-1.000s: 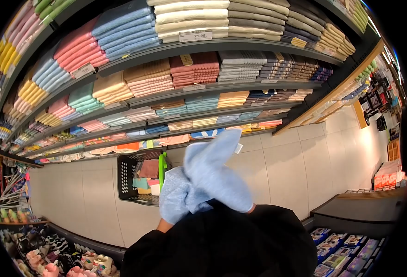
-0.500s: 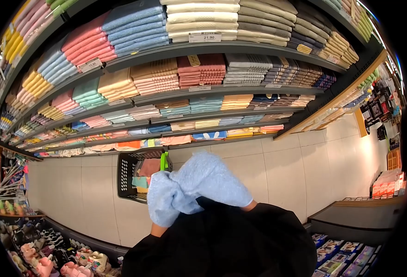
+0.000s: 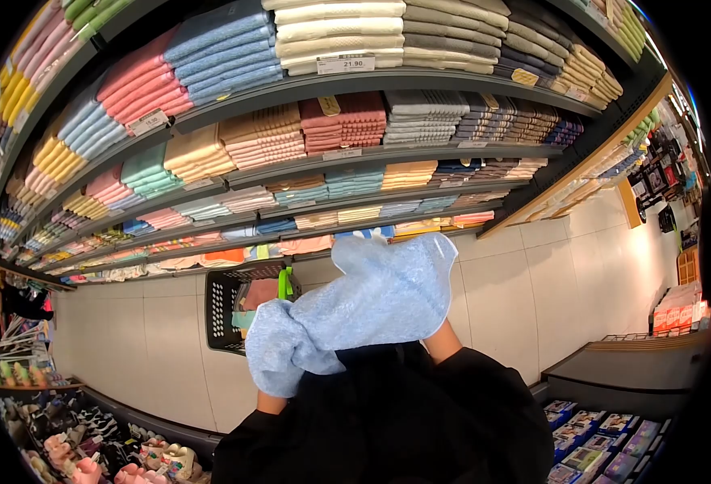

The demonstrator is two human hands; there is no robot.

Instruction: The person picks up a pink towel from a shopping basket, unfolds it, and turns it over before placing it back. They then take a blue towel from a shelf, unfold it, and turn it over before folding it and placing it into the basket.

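Note:
A light blue fluffy towel (image 3: 372,298) is stretched between my two hands in front of my body, bunched on the left and spread wider on the right. Its cloth covers the fingers of my left hand (image 3: 272,402), leaving little more than the wrist in sight. My right hand (image 3: 443,342) holds up the other end from beneath, its fingers hidden too. Just beyond the towel's left part, a black shopping basket (image 3: 221,310) with a green handle (image 3: 285,282) stands on the floor with folded cloths inside.
Shelves (image 3: 234,95) packed with folded towels (image 3: 342,125) rise ahead. Slippers (image 3: 89,468) fill a bin at lower left. Boxed goods (image 3: 602,440) sit at lower right, near a grey counter (image 3: 614,371). A wooden-edged shelf end (image 3: 533,206) stands at right. Tiled floor (image 3: 162,347) lies between.
My right hand has risen, lifting and spreading the towel's right end upward. The towel's left end has shifted slightly left. My view has turned a little.

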